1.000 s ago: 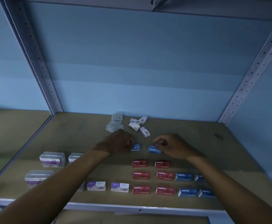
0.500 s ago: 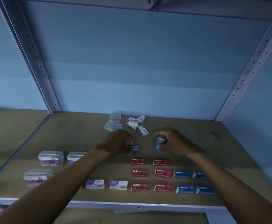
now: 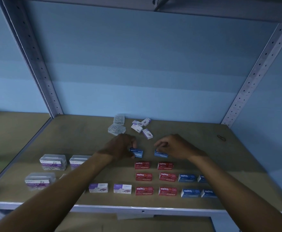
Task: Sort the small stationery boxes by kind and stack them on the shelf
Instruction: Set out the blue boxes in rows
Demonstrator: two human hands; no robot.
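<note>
My left hand grips a blue staples box at the middle of the wooden shelf. My right hand grips a second blue staples box just to its right. In front of them lie several red staples boxes in two columns. Several more blue staples boxes sit at the right, partly hidden by my right arm. Two purple-and-white staples boxes rest near the front edge. Clear paper clip boxes stand at the left.
Behind my hands lie two small clear cases and several small white-and-purple boxes, loosely scattered. A rubber band lies at the back right. Perforated metal uprights frame the shelf, with a blue wall behind.
Both blue boxes, lifted and tilted half a second ago, are now lower and flatter on the shelf, just behind the red boxes, still in my hands.
</note>
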